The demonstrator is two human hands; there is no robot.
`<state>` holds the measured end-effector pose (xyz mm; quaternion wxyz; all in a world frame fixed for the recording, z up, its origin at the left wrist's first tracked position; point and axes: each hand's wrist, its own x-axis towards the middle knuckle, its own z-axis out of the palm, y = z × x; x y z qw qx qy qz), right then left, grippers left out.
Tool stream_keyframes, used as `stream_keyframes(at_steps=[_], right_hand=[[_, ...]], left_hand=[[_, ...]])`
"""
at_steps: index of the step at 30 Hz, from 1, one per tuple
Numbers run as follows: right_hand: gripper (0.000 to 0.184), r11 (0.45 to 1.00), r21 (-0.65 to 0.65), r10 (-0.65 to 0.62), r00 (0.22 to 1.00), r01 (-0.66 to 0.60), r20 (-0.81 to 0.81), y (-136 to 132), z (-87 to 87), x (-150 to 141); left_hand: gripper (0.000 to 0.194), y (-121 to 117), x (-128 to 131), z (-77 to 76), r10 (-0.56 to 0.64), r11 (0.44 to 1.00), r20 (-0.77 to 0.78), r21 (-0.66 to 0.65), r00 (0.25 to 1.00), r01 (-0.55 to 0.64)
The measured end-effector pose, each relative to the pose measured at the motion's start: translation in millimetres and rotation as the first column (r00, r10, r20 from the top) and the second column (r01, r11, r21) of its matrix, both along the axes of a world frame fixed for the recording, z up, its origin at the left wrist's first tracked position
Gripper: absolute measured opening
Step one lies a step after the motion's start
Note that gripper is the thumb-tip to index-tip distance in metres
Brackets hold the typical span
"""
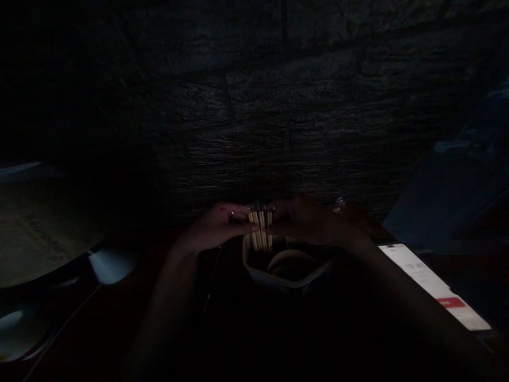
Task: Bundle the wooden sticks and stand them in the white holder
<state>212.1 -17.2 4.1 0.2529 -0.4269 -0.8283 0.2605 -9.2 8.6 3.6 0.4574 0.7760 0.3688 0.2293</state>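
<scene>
Basically pale thin sticks [261,232], bundled upright w/ gaps, dim light.

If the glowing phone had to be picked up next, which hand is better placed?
Probably the right hand: it is nearer the phone. The left hand is beyond the sticks. Both seem busy holding them, though.
</scene>
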Motion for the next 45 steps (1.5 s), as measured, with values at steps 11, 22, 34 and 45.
stream_keyframes(at_steps=[11,22,34,45], right_hand=[[0.019,0.999,-0.051,-0.021,1.0,0.02,-0.009,2.9,-2.9,5.4],[0.019,0.999,0.045,0.0,1.0,0.001,-0.018,7.5,-11.2,0.2],[0.032,0.998,0.061,0.018,1.0,-0.017,-0.012,3.7,-8.6,-3.3],[0.02,0.999,-0.016,0.047,0.999,-0.047,-0.018,3.9,-8.5,-1.7]], left_hand=[[0.02,-4.5,-0.8,5.9,0.066,0.995,-0.059,0.076,0.996,-0.062],[0.02,-3.3,2.8,4.2,0.049,0.989,-0.106,0.142,0.993,-0.033],[0.024,-2.4,3.6,0.2,0.035,0.995,-0.102,0.096,0.994,-0.026],[0.025,-1.7,3.9,-0.5,0.052,0.996,-0.093,0.081,0.994,-0.044]])
